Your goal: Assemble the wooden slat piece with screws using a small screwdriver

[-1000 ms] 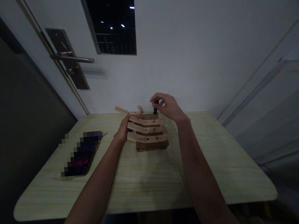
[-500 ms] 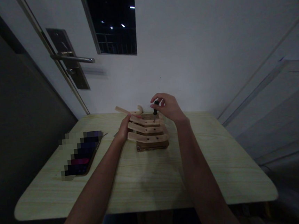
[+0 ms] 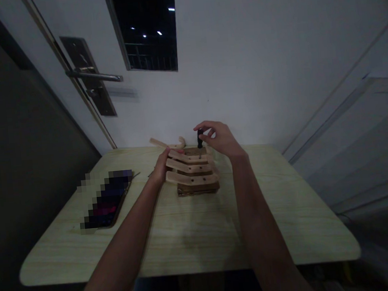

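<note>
A dark wooden base (image 3: 198, 188) lies near the far middle of the table, with three curved light wooden hooks (image 3: 190, 178) laid across it. My right hand (image 3: 219, 139) pinches the black handle of a small screwdriver (image 3: 199, 138), held upright with its tip on the farthest hook. My left hand (image 3: 162, 165) rests against the left ends of the hooks, fingers pressed on the farthest one. A loose fourth hook (image 3: 168, 144) lies behind, close to the wall.
A blurred-out phone-like object (image 3: 105, 200) lies on the left of the pale wood-grain table (image 3: 188, 236). Behind stand a white wall, a dark window and a door with a metal lever handle (image 3: 94, 76). The light is dim.
My right hand's fingers have shifted slightly on the screwdriver handle, as in turning it. The left hand and the hooks have stayed put.
</note>
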### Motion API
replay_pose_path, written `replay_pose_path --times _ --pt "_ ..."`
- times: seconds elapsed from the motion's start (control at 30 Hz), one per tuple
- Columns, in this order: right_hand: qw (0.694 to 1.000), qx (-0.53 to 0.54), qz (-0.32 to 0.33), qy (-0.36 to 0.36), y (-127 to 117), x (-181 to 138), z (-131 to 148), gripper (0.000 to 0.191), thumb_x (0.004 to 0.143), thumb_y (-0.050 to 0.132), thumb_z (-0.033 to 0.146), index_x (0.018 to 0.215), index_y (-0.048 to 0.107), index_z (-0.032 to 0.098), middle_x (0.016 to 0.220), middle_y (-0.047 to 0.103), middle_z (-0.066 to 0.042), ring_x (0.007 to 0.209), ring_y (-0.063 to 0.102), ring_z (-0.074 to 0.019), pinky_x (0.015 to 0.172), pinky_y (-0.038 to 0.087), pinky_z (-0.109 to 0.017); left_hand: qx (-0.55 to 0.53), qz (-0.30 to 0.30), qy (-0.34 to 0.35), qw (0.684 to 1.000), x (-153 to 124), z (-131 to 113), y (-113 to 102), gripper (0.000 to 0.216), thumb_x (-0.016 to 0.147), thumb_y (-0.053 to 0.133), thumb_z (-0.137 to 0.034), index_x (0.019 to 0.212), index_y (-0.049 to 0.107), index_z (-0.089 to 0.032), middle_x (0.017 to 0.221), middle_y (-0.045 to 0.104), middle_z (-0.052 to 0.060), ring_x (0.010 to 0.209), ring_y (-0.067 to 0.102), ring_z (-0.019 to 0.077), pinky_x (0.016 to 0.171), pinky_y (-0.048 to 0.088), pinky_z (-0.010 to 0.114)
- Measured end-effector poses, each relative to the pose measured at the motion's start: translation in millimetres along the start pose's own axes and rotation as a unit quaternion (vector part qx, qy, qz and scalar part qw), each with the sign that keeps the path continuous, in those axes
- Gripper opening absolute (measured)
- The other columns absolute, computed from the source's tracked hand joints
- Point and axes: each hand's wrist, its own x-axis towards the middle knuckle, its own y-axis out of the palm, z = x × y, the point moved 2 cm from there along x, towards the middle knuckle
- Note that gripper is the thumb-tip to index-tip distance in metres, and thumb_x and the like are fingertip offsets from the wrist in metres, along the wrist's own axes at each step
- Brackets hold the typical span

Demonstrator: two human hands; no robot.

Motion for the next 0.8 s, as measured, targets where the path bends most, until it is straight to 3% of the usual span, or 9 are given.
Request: replay_pose_path --times 0.17,0.37,0.47,0.63,0.8 --pt "0.999 -0.027 -0.024 0.028 -0.9 1.4 2.4 0.01 0.076 0.072 0.024 0.084 0.066 0.019 0.073 0.062 0.001 0.06 0.05 -0.0109 0.061 0.042 -0.027 0.009 0.006 0.007 1.0 -2.3 -2.5 1.5 0.044 0.085 0.051 -0.051 0.088 0.07 -0.011 0.076 0.072 0.006 0.074 0.065 0.0213 0.077 0.05 0.031" --pt "0.997 -0.017 -0.045 0.059 1.3 0.6 5.4 0.032 0.07 0.081 0.034 0.068 0.052 0.02 0.067 0.058 0.003 0.059 0.048 -0.0109 0.058 0.039 -0.026 0.01 0.008 0.011 1.0 -3.5 -3.6 1.8 0.044 0.085 0.051 -0.052 0.088 0.07 -0.012 0.077 0.072 0.006 0.075 0.065 0.022 0.08 0.051 0.033" --pt "0.997 -0.015 -0.042 0.063 2.2 0.6 5.3 0.029 0.069 0.08 0.029 0.071 0.053 0.02 0.074 0.061 0.002 0.058 0.049 -0.0098 0.058 0.04 -0.026 0.011 0.009 0.008 1.0 -2.6 -2.4 0.5 0.045 0.086 0.05 -0.052 0.09 0.07 -0.012 0.077 0.072 0.006 0.076 0.066 0.0225 0.079 0.051 0.033" --pt "1.0 0.013 -0.002 0.011 1.7 2.5 2.3 0.007 0.077 0.068 0.016 0.084 0.065 0.018 0.086 0.068 -0.002 0.063 0.054 -0.0106 0.064 0.047 -0.027 0.004 0.002 0.0 1.0 0.3 0.4 -0.6 0.044 0.086 0.049 -0.051 0.087 0.07 -0.013 0.079 0.072 0.007 0.075 0.065 0.0218 0.077 0.051 0.033" --pt "0.999 0.017 0.033 -0.001 0.8 0.5 -2.5 0.023 0.085 0.055 0.016 0.101 0.072 0.019 0.099 0.073 -0.006 0.075 0.061 -0.0144 0.073 0.052 -0.031 0.01 0.004 0.004 1.0 3.7 2.8 -2.2 0.043 0.085 0.048 -0.052 0.087 0.069 -0.014 0.079 0.072 0.006 0.075 0.065 0.0224 0.076 0.051 0.033"
